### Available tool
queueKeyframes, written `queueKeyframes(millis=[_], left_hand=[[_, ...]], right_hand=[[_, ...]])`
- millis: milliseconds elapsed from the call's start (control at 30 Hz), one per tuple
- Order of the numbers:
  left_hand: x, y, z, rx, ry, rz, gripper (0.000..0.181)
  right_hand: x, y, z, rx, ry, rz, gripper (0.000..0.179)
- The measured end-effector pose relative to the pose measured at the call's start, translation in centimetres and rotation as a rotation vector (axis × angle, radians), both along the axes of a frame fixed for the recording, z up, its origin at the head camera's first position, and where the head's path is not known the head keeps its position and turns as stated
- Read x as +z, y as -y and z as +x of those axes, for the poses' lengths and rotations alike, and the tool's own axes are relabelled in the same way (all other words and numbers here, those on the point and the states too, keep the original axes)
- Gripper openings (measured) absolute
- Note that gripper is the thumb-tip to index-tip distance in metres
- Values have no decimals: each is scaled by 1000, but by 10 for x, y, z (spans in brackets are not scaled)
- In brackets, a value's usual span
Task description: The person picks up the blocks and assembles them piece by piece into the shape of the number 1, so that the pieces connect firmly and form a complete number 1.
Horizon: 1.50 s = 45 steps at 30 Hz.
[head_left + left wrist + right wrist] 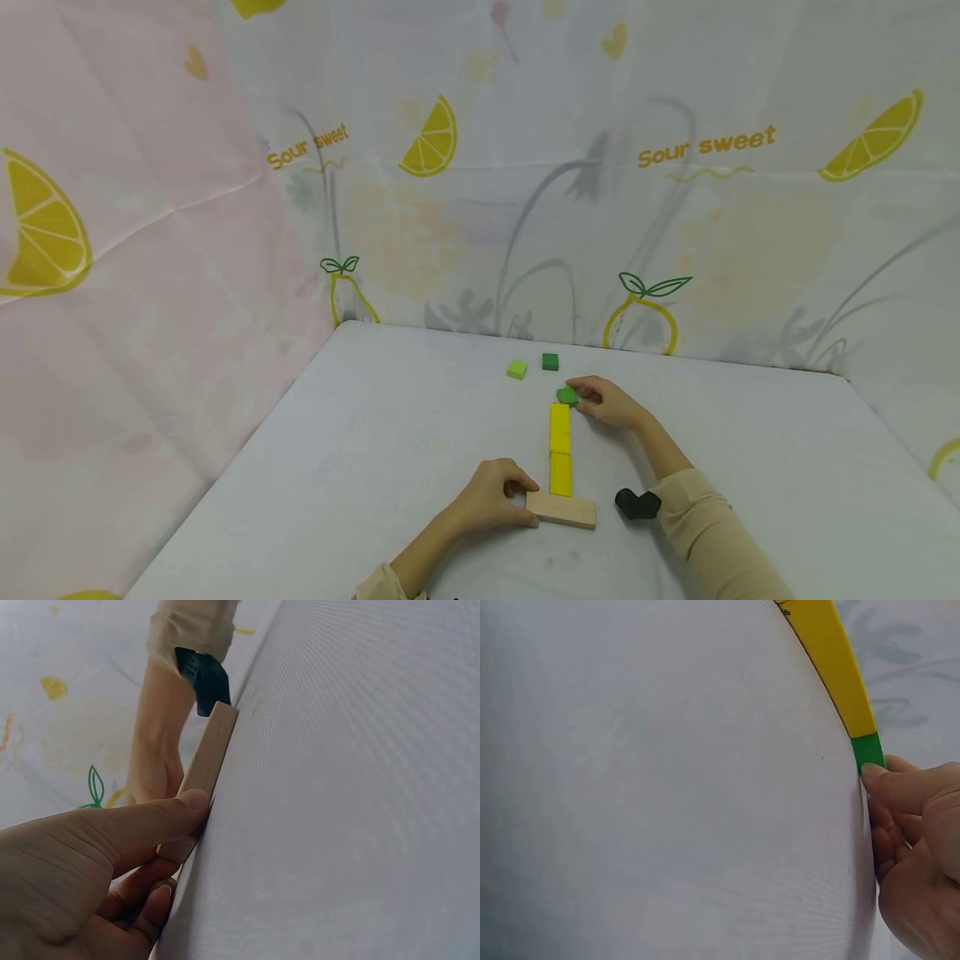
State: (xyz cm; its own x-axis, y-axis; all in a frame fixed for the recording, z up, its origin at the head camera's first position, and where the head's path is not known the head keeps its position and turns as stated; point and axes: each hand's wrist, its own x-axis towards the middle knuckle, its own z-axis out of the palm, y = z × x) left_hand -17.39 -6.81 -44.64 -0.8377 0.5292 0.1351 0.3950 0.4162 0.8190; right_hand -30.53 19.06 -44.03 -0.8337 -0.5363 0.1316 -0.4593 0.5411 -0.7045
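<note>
My left hand (pixel 495 497) pinches one end of a plain wooden block (pixel 561 509) lying crosswise on the table, thumb on the near side and fingers on the far side. Two yellow blocks (pixel 560 450) run end to end away from it in a line. At the far end of that line, my right hand (pixel 609 403) pinches a small green block (pixel 567 397) between thumb and fingers. In the right wrist view the green block (pixel 868 752) meets the end of a yellow block (pixel 836 671). The wooden block (pixel 204 776) also shows in the left wrist view.
Beyond the right hand lie a light green block (pixel 517 369) and a dark green block (pixel 551 362). A black wrist device (pixel 637 504) sits by the right sleeve. The white table (pixel 375 433) meets printed cloth walls (pixel 480 233) at the back and left.
</note>
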Motion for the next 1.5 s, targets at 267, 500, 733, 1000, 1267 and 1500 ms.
queueKeyframes(millis=[267, 500, 733, 1000, 1267, 1500], left_hand=[[-1, 1, 0, 2, -8, -4, 34], [-1, 0, 0, 4, -12, 0, 34], [-1, 1, 0, 6, -11, -2, 34], [-1, 1, 0, 1, -1, -10, 36], [2, 2, -3, -33, 35, -76, 46], [7, 4, -5, -61, 45, -55, 47]], right_hand=[[-2, 1, 0, -5, 2, -3, 39], [1, 1, 2, 1, -9, -13, 39], [6, 3, 4, 14, -5, -21, 37], [-1, 1, 0, 17, -8, -16, 37], [-2, 0, 0, 16, -10, -19, 35], [-2, 0, -1, 15, -18, -17, 35]])
